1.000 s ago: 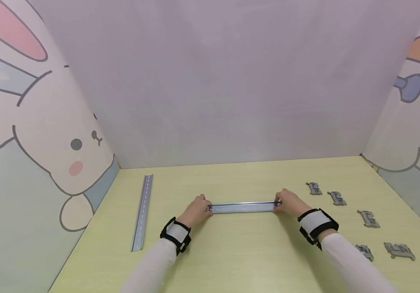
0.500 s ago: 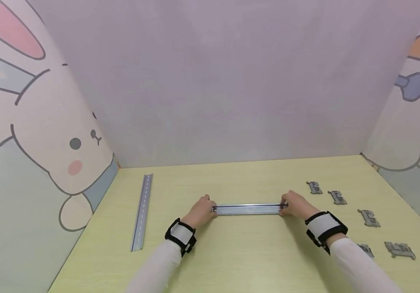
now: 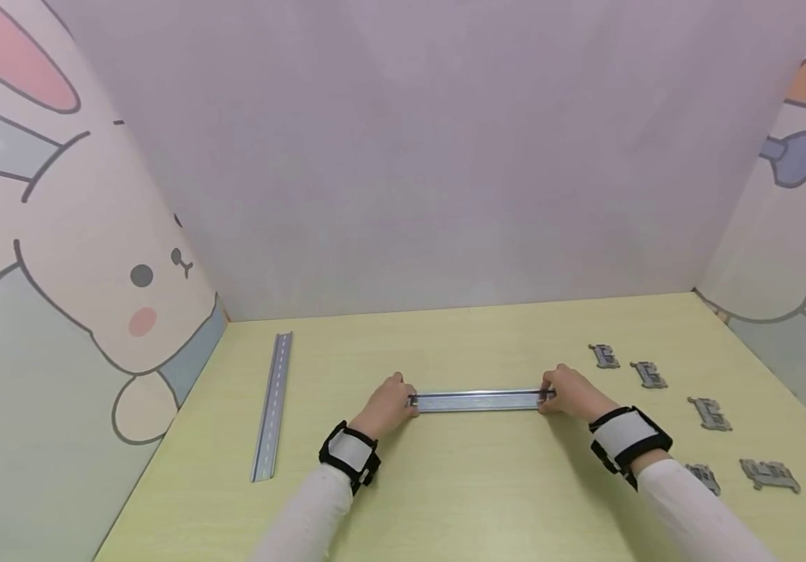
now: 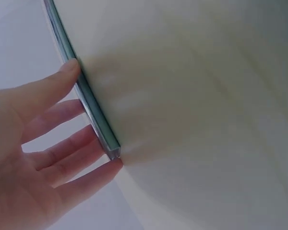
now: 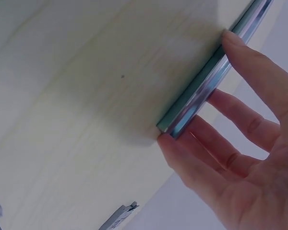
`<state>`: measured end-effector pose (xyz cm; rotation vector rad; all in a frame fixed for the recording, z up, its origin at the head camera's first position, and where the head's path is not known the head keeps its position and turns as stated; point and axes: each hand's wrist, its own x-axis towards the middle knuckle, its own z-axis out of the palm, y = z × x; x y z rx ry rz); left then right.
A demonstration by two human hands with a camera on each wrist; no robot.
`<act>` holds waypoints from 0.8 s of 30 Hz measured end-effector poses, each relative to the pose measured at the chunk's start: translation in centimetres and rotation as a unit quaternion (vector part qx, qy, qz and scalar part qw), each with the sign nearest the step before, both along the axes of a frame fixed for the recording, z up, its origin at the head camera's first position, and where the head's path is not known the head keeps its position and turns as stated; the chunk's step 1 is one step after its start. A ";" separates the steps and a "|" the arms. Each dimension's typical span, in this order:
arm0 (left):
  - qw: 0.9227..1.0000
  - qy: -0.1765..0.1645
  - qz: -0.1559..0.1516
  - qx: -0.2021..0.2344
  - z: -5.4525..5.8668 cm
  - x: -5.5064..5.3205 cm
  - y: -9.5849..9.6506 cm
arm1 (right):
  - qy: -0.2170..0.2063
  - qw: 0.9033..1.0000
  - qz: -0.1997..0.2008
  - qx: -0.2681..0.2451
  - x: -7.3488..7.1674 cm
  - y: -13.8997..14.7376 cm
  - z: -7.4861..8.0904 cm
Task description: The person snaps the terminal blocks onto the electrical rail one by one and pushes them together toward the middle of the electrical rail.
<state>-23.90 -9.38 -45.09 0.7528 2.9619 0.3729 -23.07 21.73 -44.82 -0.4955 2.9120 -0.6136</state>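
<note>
Pinching straight silver metal rail [image 3: 478,402] at ends, your left hand [image 3: 385,407] and right hand [image 3: 576,394] shifted it toward 3 o'clock.

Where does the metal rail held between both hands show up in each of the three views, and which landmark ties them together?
Head: the held rail spans crosswise below centre, between left hand and right hand.
Left wrist: the held rail slants from the top edge, left of centre.
Right wrist: the held rail slants from the upper right to near centre.
Shared landmark: the pale tabletop.
</note>
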 end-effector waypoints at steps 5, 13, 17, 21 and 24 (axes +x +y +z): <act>1.000 0.007 -0.004 0.012 0.0 0.0 -0.1 | 0.000 1.000 -0.002 0.001 -0.1 0.0 0.0; 1.000 0.000 0.000 0.009 -0.2 -0.1 -0.1 | -0.038 0.999 0.022 -0.010 -0.5 0.5 0.4; 1.000 -0.003 0.003 0.004 -0.1 -0.1 -0.1 | -0.054 0.998 0.019 -0.008 -1.1 1.4 1.2; 1.000 -0.005 0.004 0.001 0.0 -0.2 0.0 | -0.044 0.999 0.010 0.002 -1.8 2.8 1.9; 1.000 -0.008 0.008 -0.002 0.1 -0.2 0.0 | -0.023 1.000 0.008 0.012 -2.5 4.0 2.2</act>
